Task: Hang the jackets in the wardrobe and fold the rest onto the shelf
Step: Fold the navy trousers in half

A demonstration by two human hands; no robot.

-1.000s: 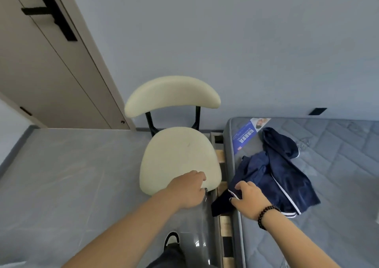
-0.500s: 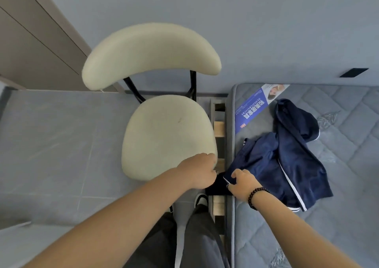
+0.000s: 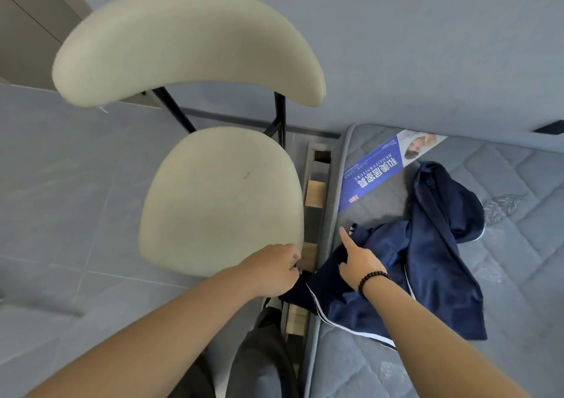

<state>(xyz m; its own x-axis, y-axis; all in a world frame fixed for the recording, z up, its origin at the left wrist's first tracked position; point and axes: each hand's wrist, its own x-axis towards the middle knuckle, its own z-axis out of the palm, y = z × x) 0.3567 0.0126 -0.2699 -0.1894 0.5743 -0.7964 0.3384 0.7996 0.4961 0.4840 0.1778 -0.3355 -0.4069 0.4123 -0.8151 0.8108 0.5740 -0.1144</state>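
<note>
The jacket (image 3: 427, 263) lies crumpled on the bed (image 3: 518, 245), trailing from 1 o'clock down to its corner at the left grip (image 3: 274, 271), fingers curled on it. The right grip (image 3: 358, 263) rests on the cloth, forefinger straight, nearer the bulk.

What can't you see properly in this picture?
- Left hand: its fingertips curl under at the dark cloth by the chair, so what they pinch is hidden in the head view.
- Jacket: the right hand and forearm cover part of it; zip or front not visible.
- Wardrobe and shelf: not in view.
- Mattress: cut off by the right edge.
</note>
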